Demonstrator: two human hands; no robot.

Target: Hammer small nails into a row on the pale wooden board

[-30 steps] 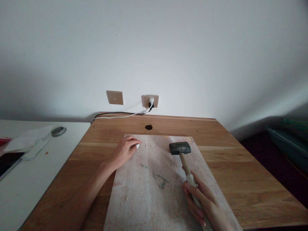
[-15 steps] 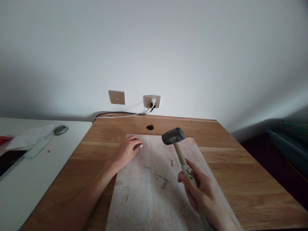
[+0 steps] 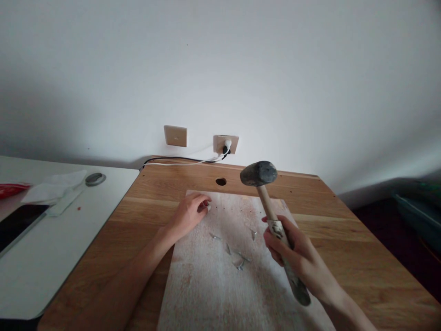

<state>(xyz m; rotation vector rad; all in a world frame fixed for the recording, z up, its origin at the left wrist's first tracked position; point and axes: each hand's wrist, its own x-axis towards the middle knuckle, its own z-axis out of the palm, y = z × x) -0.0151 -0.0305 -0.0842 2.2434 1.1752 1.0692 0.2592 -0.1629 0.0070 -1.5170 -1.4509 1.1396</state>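
Note:
My right hand (image 3: 298, 250) is wrapped round the handle of a rubber mallet (image 3: 259, 174), whose black head is raised above the far part of a pale, worn wooden board (image 3: 198, 287). At the board's far left corner, my left hand (image 3: 189, 214) rests with thumb and fingers pinched together. A small whitish spot shows at its fingertips; what they hold is too small to make out. Several loose metal screws or nails (image 3: 240, 265) lie scattered mid-board. A row of small dark holes or marks runs along the board's far side.
The board lies on a brown wooden table (image 3: 344, 248) with a round cable hole (image 3: 221, 182). Behind, cables run to a wall socket (image 3: 226, 144). On a white table at the left are a phone (image 3: 22, 225), tissues (image 3: 55, 186) and a grey round object (image 3: 95, 179).
My right hand has lifted the mallet, its head rising away from the board. My left hand keeps its place at the far left corner. The view has shifted slightly.

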